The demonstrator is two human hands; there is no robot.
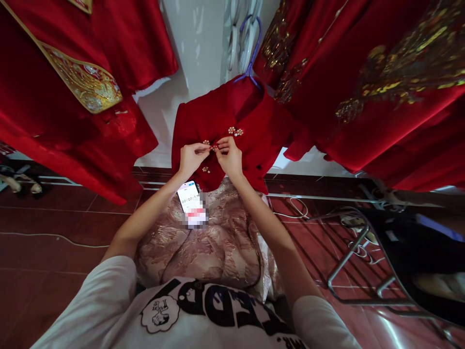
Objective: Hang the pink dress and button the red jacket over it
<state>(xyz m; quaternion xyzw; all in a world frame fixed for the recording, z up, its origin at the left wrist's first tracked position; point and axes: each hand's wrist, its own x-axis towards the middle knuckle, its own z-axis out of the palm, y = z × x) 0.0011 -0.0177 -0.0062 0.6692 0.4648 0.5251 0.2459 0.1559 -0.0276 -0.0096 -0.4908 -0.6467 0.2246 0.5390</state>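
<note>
A short red jacket (232,109) hangs in front of me on a purple hanger (250,60). Down its front run flower-shaped pearl buttons; the upper pair (236,131) sits joined, and a lower button (206,169) shows on the left side. Between my hands is the middle jewelled button (214,148), partly covered by fingers. My left hand (193,159) pinches at its left side, thumb and forefinger together. From the right, my right hand (230,157) pinches the same spot with bent fingers. The fingertips nearly touch, and exactly what each grips is small and partly hidden.
A phone (188,198) showing a timer lies on pinkish brocade fabric (218,242) over my lap. Red embroidered garments hang at left (138,43) and right (327,72). A metal-framed black chair (410,261) stands at right. Cables (300,208) lie on the tiled floor.
</note>
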